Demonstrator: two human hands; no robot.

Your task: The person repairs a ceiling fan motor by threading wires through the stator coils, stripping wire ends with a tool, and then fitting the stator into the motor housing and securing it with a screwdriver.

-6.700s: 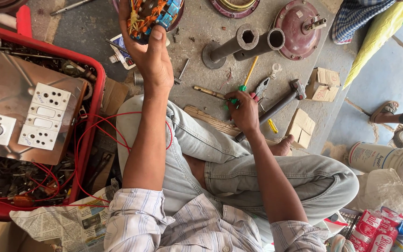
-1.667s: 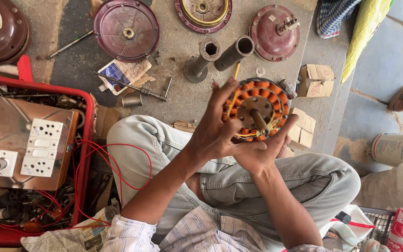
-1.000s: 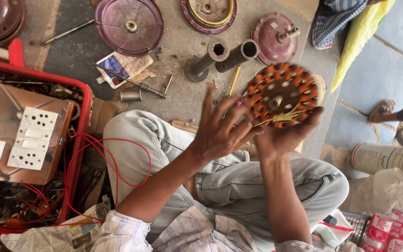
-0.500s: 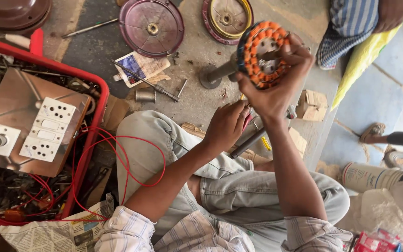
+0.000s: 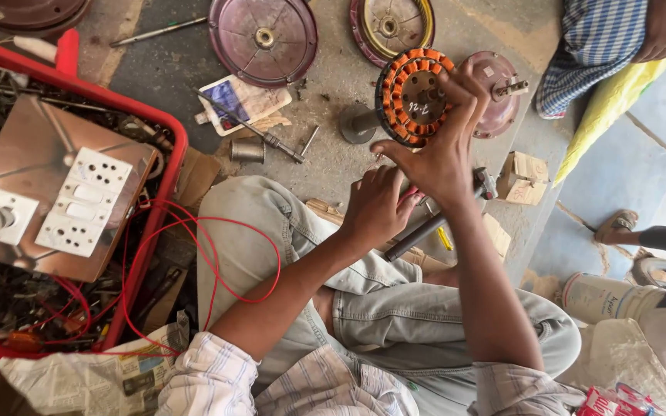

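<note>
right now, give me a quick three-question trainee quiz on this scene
1. True or false: the right hand holds the stator up off the floor.
2. Which thing is the left hand reaching down to?
A. the red crate
B. the hammer by the knee
C. the purple cover
3. Fill in: the white switch board lies inside the ____.

Key: 1 true; 2 B; 3 red crate.
</note>
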